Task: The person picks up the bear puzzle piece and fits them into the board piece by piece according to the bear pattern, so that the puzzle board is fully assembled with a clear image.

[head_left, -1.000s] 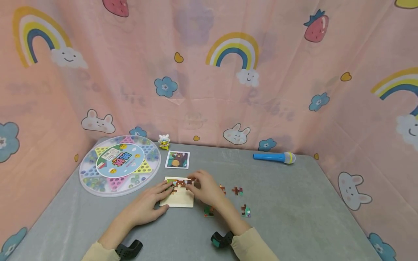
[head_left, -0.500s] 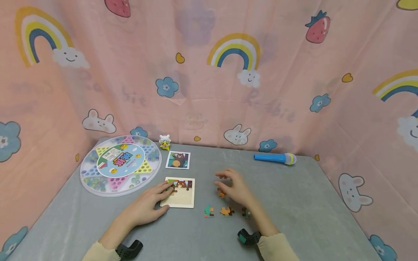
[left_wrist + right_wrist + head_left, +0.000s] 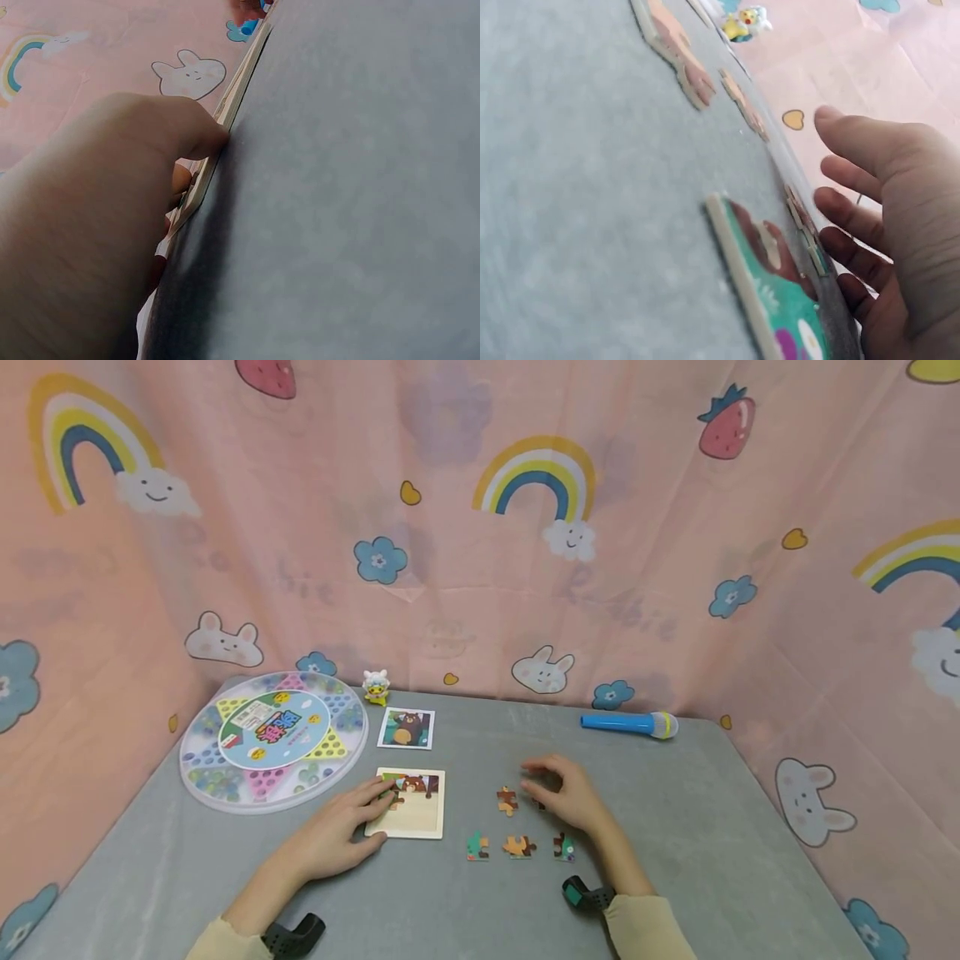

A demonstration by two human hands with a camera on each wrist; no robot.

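I saw the left hand (image 3: 341,828) resting, fingers loosely spread, on the puzzle board (image 3: 416,822); the right hand (image 3: 567,797), thumb and fingers apart, hung near loose pieces (image 3: 507,801).

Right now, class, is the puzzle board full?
No, much of the board is bare, and loose pieces lie off to its right.

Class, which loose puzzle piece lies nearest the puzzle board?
The leftmost piece in the front row, partly green; the other loose pieces lie farther right.
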